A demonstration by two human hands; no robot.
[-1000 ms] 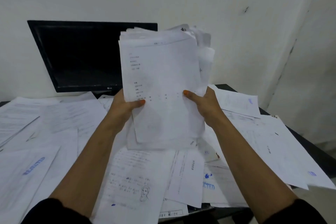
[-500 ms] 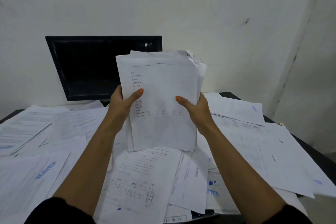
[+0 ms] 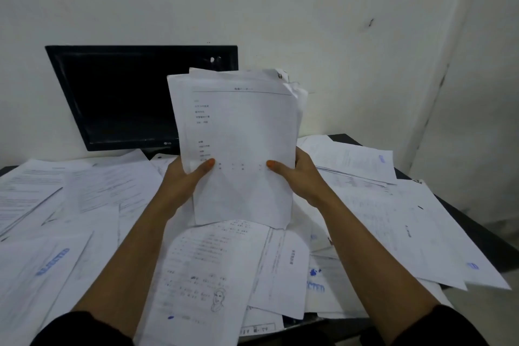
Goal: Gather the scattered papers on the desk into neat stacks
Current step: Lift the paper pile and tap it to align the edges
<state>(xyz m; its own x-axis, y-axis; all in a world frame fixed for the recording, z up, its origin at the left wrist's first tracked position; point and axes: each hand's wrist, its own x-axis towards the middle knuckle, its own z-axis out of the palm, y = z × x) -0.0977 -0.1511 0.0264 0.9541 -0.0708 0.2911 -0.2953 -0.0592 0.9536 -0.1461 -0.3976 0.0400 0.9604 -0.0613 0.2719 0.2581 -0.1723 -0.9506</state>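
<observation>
Left hand [image 3: 184,177]: centre of the frame, gripping the left edge of the held stack, thumb laid across the front sheet, the other fingers hidden behind the paper.
Right hand [image 3: 299,174]: just right of centre, gripping the right edge of the same stack, thumb on the front sheet, the rest of the fingers curled behind.
Held stack [image 3: 238,149]: a thick bundle of white printed sheets, held nearly upright in the middle of the frame; its bottom edge sits at or just above the loose sheets below, contact cannot be told. Top edges are uneven, with several sheets poking out at the upper right.
Scattered papers [image 3: 84,205]: loose white sheets cover almost the whole table, overlapping at many angles, from the left edge of the frame to the lower right.
Stamped sheet [image 3: 42,267]: lower left, bearing a blue slanted stamp.
Drawing sheet [image 3: 202,275]: lower centre, between the forearms, printed text with a small sketched face near its lower right corner.
Table [image 3: 449,205]: dark surface, visible only as strips at the right edge and far left.
Monitor [image 3: 126,98]: black, screen dark, upper left behind the stack, standing against the wall.
Wall [image 3: 280,8]: pale, fills the upper frame.
Sleeves [image 3: 84,329]: dark, at the bottom corners.
</observation>
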